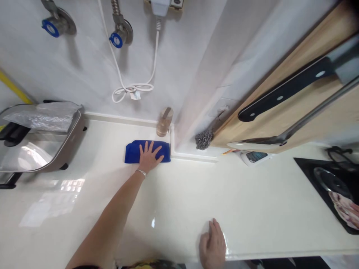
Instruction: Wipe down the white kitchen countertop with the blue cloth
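Note:
My left hand (pixel 149 157) lies flat with fingers spread on a folded blue cloth (pixel 131 153), pressing it to the white countertop (pixel 179 201) near the wall. The cloth's right end reaches the foot of the wall corner. A bracelet circles that wrist. Just behind the cloth stands a small brownish translucent cup (pixel 163 125) with something upright in it. At the counter's front edge rests my right hand (pixel 213 244), its fingers stretched out close together and nothing visible in it.
An electric pan (pixel 67 145) with a glass lid and plastic-wrapped item stands left. Rightward, a wooden board (pixel 303 97) carries a black-handled knife (pixel 286 89), with a steel scrubber (pixel 204 139) beside it. A white bottle (pixel 254 157) and black stove (pixel 314 179) lie beyond. A white cord (pixel 155 56) hangs above.

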{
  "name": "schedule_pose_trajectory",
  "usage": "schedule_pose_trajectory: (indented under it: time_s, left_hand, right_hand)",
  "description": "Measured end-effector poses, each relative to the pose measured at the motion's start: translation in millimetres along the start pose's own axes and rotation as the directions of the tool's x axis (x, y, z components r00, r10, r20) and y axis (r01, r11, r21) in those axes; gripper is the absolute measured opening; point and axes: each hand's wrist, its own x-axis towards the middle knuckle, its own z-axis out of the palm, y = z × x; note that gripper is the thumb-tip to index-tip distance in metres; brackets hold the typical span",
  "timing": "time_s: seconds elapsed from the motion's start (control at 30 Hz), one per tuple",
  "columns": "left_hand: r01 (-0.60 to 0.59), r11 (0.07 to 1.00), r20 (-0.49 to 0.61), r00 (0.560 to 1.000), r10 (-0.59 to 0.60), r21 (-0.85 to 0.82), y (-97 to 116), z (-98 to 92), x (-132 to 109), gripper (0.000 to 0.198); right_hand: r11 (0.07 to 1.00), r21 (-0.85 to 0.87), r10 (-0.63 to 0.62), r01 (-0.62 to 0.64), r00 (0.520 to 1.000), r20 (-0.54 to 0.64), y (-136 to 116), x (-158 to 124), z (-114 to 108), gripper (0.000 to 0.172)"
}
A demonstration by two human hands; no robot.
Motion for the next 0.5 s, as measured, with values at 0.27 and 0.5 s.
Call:
schedule_pose_trajectory:
  time_s: [0.27,0.5]
  left_hand:
    - [0.02,0.999,0.012,1.0,-0.019,-0.035,3,14.1,40,0.062]
    - [0.052,0.997,0.042,0.998,-0.049,-0.059,0,10.5,45,0.064]
  right_hand:
    - [1.0,-0.006,0.029,-0.029,1.0,0.01,0,-1,2,0.048]
    - [1.0,0.006,0.005,-0.004,0.999,-0.034,2,2,5,0.046]
